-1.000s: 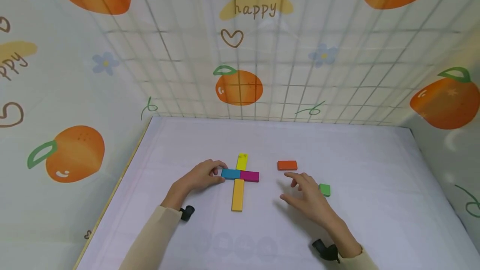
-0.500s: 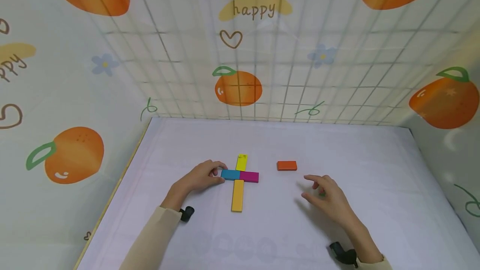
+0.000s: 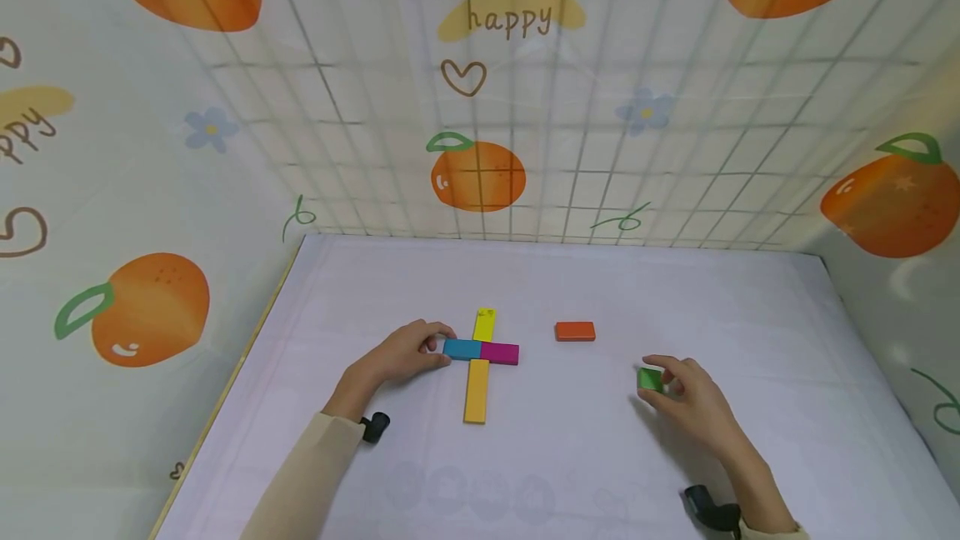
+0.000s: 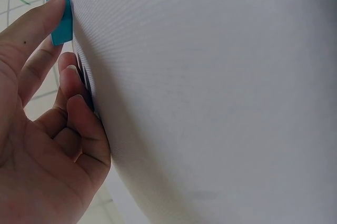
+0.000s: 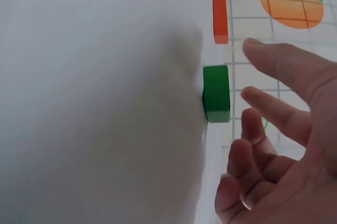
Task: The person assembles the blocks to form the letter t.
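My left hand point(image 3: 407, 351) pinches the left end of a flat blue block point(image 3: 462, 349) between thumb and index finger; the left wrist view shows the thumb on the block's side point(image 4: 63, 26). A magenta block point(image 3: 499, 353) abuts the blue one on the right. Behind them lies a yellow block point(image 3: 484, 324), and in front an orange-yellow bar point(image 3: 476, 391), together forming a cross. Over a small green block point(image 3: 649, 379), my right hand point(image 3: 693, 402) spreads its thumb and index finger to either side. The right wrist view shows a gap between those fingers and the green block point(image 5: 216, 93).
A red-orange block point(image 3: 575, 332) lies between the cross and the green block, farther back. The white tabletop point(image 3: 570, 473) meets a patterned fabric wall point(image 3: 360, 157) behind. Each wrist carries a small black camera point(image 3: 711, 508).
My right hand has moved right from beside the red-orange block to the green block, passing over it. My left hand and the cross of blocks have stayed put.
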A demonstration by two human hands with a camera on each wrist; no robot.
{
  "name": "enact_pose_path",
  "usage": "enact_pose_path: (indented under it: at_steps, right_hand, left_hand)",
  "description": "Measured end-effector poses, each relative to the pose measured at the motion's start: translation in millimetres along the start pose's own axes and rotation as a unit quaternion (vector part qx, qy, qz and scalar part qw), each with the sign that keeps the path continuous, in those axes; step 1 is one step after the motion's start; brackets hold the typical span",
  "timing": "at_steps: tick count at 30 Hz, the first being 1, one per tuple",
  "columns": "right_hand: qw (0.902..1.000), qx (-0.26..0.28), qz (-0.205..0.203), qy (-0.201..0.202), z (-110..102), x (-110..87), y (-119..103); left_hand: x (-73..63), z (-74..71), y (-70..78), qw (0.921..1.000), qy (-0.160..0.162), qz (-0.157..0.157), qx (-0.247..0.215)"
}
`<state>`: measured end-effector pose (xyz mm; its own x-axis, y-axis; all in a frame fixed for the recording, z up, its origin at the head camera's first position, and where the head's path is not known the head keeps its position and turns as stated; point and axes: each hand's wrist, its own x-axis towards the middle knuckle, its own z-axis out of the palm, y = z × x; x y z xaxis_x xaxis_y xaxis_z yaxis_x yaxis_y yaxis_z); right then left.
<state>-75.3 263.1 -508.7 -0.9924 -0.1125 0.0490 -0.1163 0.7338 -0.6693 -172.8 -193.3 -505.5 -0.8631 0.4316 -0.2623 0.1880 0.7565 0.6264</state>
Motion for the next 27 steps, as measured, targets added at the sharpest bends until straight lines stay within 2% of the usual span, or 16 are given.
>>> enact_pose_path:
  at_steps: [3, 8, 27]
  right_hand:
    - [0.9996, -0.002, 0.025, -0.015, -1.7, 0.8, 3.5]
    - [0.9989, 0.000, 0.040, -0.022, -3.5, 0.8, 6.7]
    - [0.9974, 0.006, 0.066, -0.031, -0.9, -1.0, 7.9]
  left_hand:
    - [0.1, 0.2, 0.3, 1.0000, 0.000, 0.001, 0.001]
    - [0.3, 0.7, -0.1, 1.0000, 0.001, -0.002, 0.004]
    - [1.7, 1.4, -0.7, 0.9999, 0.002, -0.012, 0.004]
